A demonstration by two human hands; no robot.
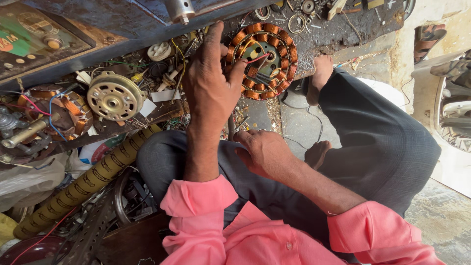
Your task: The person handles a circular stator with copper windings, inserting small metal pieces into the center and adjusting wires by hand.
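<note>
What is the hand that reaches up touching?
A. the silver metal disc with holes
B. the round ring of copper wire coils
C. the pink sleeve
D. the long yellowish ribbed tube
B: the left hand reaches up with its fingertips on the edge of the round ring of copper wire coils, while the silver metal disc lies apart to its left.

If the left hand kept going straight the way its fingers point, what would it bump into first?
Probably the dark blue metal edge just past its fingertips. The left hand points up the picture, beside the copper-wound stator ring its thumb touches. Depth is hard to judge.
</note>
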